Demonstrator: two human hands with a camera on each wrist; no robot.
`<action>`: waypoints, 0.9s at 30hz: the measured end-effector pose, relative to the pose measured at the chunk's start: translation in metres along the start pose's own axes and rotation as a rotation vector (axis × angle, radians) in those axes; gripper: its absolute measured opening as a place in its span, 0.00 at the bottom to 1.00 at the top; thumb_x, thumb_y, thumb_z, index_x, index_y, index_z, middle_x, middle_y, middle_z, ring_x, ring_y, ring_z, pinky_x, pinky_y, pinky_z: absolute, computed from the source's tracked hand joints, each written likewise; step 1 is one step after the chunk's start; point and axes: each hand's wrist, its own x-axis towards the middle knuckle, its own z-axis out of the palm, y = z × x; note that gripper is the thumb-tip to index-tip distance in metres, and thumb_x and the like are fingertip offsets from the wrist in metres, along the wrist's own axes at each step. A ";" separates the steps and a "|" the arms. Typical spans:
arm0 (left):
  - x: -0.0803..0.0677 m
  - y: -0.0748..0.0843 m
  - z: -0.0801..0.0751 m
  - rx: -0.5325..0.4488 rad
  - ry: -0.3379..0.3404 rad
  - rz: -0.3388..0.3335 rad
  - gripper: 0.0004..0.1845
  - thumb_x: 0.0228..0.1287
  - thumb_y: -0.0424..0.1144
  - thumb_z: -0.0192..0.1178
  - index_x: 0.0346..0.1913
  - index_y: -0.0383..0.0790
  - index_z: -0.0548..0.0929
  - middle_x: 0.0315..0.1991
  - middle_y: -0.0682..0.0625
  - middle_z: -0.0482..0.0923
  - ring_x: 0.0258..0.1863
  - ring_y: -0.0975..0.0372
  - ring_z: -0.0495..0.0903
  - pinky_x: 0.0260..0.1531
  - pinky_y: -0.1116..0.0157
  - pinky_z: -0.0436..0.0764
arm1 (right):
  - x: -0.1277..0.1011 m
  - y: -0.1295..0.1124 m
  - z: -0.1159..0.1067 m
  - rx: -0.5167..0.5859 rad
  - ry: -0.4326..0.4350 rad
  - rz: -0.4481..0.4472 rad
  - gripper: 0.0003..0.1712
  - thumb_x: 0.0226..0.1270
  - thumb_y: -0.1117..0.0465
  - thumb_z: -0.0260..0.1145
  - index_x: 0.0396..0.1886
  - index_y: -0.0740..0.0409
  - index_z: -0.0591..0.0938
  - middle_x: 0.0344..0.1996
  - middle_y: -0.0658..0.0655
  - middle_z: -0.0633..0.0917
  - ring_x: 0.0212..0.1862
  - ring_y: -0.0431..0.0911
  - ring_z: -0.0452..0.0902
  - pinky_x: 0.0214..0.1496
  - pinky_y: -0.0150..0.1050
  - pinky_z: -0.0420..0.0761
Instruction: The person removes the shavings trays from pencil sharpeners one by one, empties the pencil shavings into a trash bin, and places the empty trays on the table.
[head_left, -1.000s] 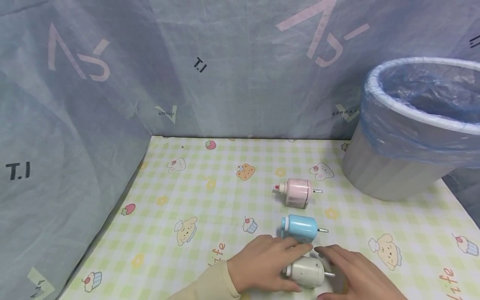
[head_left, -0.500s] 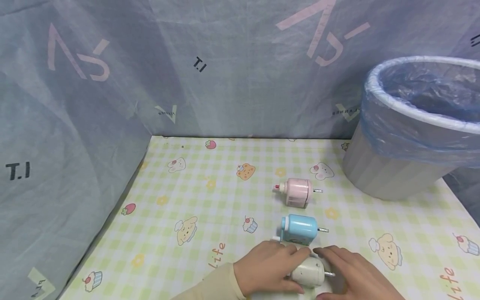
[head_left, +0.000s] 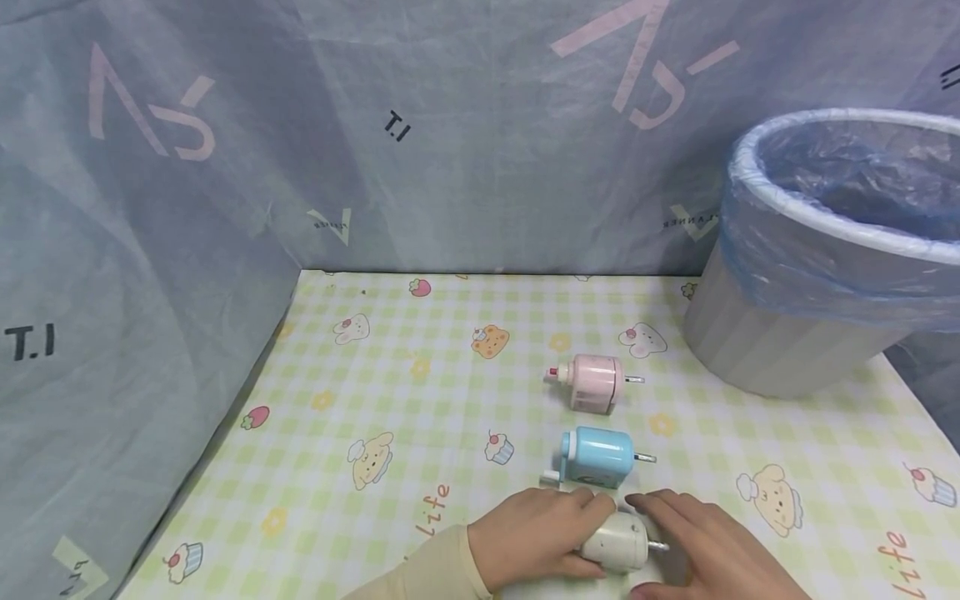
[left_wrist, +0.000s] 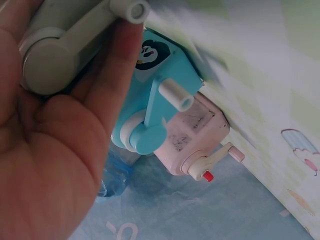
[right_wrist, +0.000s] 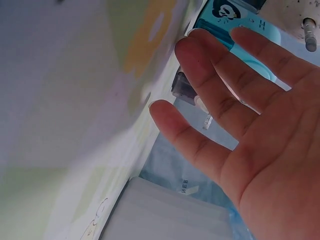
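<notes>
My left hand (head_left: 536,537) is laid around the crank side of an off-white hand-crank pencil sharpener (head_left: 618,542), thumb on the near side and fingers on the far side. In the left wrist view its crank (left_wrist: 90,30) lies between the thumb and the fingers. My right hand (head_left: 716,550) is just right of this sharpener, around its metal-tipped end; in the right wrist view the fingers are extended and spread, holding nothing. Beyond the hands stands a blue pencil sharpener (head_left: 602,454) with its crank to the left. A pink pencil sharpener (head_left: 596,383) stands farther back.
A grey bin (head_left: 780,342) lined with a blue plastic bag stands at the back right. The table has a green checked cloth (head_left: 442,383) with cartoon prints. Grey-blue fabric (head_left: 450,192) hangs behind and at the left.
My left hand has drawn slightly back toward me and away from the blue sharpener, whose crank end now shows. The right hand and all three sharpeners stay nearly still.
</notes>
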 end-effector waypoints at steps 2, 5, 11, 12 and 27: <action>0.000 0.000 0.000 -0.004 -0.003 -0.002 0.29 0.65 0.59 0.74 0.57 0.46 0.75 0.39 0.59 0.80 0.29 0.75 0.73 0.31 0.77 0.73 | 0.000 -0.001 0.000 -0.005 0.003 0.001 0.50 0.56 0.24 0.75 0.68 0.52 0.81 0.56 0.41 0.84 0.51 0.37 0.82 0.46 0.41 0.84; 0.001 0.001 -0.001 -0.003 -0.006 -0.007 0.29 0.65 0.59 0.74 0.58 0.47 0.75 0.39 0.59 0.79 0.29 0.75 0.73 0.30 0.77 0.73 | 0.000 -0.002 -0.001 -0.006 -0.005 0.011 0.50 0.57 0.24 0.75 0.69 0.52 0.81 0.56 0.41 0.84 0.52 0.37 0.82 0.47 0.41 0.84; 0.001 0.000 0.000 0.007 -0.009 -0.013 0.29 0.66 0.59 0.74 0.58 0.47 0.75 0.39 0.58 0.79 0.28 0.75 0.73 0.29 0.77 0.73 | 0.001 -0.003 -0.003 0.004 -0.034 0.049 0.50 0.58 0.23 0.73 0.70 0.50 0.80 0.58 0.41 0.84 0.54 0.38 0.82 0.49 0.43 0.84; 0.001 0.000 0.000 0.008 -0.009 -0.014 0.29 0.66 0.59 0.74 0.58 0.47 0.75 0.39 0.58 0.79 0.28 0.75 0.73 0.29 0.77 0.73 | 0.002 -0.003 -0.003 0.005 -0.035 0.051 0.50 0.58 0.23 0.73 0.70 0.50 0.80 0.58 0.40 0.84 0.54 0.38 0.82 0.49 0.43 0.84; 0.000 0.002 -0.003 0.021 -0.025 -0.016 0.28 0.67 0.60 0.72 0.56 0.46 0.75 0.37 0.59 0.78 0.26 0.75 0.71 0.27 0.77 0.72 | -0.001 -0.002 0.000 0.015 -0.023 0.032 0.49 0.58 0.25 0.74 0.69 0.52 0.80 0.56 0.41 0.84 0.52 0.38 0.82 0.47 0.42 0.84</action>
